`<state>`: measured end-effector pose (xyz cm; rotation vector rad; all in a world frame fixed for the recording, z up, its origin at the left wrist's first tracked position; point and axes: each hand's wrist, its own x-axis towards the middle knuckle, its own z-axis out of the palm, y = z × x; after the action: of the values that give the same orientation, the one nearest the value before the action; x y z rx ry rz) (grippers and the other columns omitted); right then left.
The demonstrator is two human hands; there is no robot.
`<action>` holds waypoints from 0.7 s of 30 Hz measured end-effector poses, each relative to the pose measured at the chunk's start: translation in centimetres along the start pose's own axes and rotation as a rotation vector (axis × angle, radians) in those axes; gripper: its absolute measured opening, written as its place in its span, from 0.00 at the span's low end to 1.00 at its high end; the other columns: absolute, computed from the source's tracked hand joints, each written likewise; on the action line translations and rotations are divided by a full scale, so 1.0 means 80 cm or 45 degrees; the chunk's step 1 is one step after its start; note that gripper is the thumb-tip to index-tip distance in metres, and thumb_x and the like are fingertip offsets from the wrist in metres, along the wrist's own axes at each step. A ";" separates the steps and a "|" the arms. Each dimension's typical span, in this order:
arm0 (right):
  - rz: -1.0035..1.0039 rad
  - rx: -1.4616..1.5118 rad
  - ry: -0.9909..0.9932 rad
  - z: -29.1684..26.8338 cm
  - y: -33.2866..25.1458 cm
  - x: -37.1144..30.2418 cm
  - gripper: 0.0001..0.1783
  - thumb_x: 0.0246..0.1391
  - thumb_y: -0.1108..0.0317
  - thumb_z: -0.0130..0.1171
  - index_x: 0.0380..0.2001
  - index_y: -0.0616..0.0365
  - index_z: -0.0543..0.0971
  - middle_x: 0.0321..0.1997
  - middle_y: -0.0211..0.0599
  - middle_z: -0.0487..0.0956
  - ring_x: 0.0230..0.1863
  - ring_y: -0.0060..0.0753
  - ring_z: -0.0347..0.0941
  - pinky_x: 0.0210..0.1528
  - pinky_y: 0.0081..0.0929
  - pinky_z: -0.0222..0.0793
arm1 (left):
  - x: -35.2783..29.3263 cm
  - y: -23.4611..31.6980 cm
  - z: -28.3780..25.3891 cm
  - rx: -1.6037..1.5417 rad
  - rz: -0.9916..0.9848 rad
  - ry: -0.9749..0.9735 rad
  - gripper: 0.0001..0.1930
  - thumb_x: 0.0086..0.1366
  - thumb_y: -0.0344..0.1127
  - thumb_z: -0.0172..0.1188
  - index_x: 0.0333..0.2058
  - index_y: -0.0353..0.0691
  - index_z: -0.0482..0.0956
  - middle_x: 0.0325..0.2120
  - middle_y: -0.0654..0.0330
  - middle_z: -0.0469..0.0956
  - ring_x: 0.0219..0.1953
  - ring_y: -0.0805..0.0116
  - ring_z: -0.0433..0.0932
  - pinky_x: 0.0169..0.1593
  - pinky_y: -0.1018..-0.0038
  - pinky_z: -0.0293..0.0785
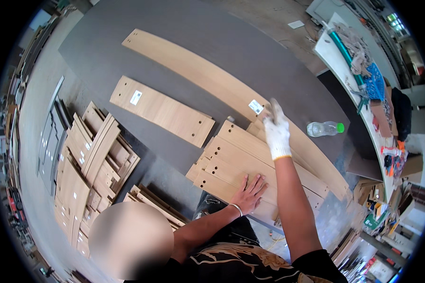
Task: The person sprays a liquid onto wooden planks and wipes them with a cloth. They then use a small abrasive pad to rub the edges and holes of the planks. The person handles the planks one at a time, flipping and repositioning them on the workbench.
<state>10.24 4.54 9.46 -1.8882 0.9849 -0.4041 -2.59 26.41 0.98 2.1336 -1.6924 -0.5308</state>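
Note:
My left hand (pixel 248 194), bare with a bracelet at the wrist, lies flat with fingers spread on a stack of light wood boards (pixel 238 162) with drilled holes. My right hand (pixel 276 129) wears a white glove. Its fingers stretch out over a long curved wood board (pixel 193 67), beside a white label (pixel 256 107); blur at the fingertips hides whether they touch it. A shorter wood board (pixel 163 112), with holes at both ends and a white label (pixel 136 97), lies to the left.
The boards rest on a large dark grey panel (pixel 250 52). A clear bottle (pixel 325 129) with a green cap lies to the right. Piled wood pieces (pixel 97 160) stand at left. A white bench (pixel 337 56) at right holds a blue basket (pixel 375 81). A blurred patch covers the lower left.

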 end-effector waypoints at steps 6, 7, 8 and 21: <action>0.166 -0.315 0.386 -0.158 0.123 -0.178 0.26 0.59 0.76 0.59 0.62 0.58 0.75 0.59 0.50 0.78 0.57 0.48 0.78 0.57 0.37 0.75 | 0.010 -0.007 -0.001 0.054 0.041 -0.040 0.39 0.65 0.48 0.57 0.72 0.43 0.58 0.76 0.51 0.48 0.78 0.50 0.45 0.74 0.37 0.42; 0.295 -0.267 0.448 -0.178 0.146 -0.220 0.27 0.58 0.76 0.60 0.62 0.58 0.75 0.61 0.49 0.77 0.59 0.49 0.77 0.59 0.39 0.74 | 0.018 -0.010 -0.004 0.065 0.064 -0.021 0.39 0.65 0.47 0.57 0.72 0.42 0.58 0.76 0.51 0.49 0.78 0.49 0.46 0.73 0.36 0.43; 0.379 -0.495 0.420 -0.196 0.167 -0.263 0.30 0.57 0.72 0.63 0.64 0.57 0.73 0.64 0.51 0.74 0.63 0.52 0.73 0.63 0.42 0.71 | 0.027 -0.013 -0.011 0.082 0.125 -0.044 0.40 0.65 0.48 0.56 0.72 0.39 0.57 0.76 0.51 0.48 0.78 0.49 0.46 0.73 0.36 0.42; 0.456 -0.837 0.462 -0.151 0.249 -0.402 0.38 0.47 0.65 0.66 0.65 0.54 0.72 0.76 0.56 0.60 0.80 0.62 0.44 0.80 0.58 0.31 | 0.081 -0.024 -0.021 0.291 0.085 -0.255 0.40 0.70 0.52 0.49 0.73 0.35 0.53 0.77 0.49 0.45 0.79 0.48 0.39 0.76 0.38 0.29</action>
<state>-26.62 17.50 2.56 -2.1804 1.8378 -0.2222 1.20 20.58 1.02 2.2327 -2.0129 -0.5724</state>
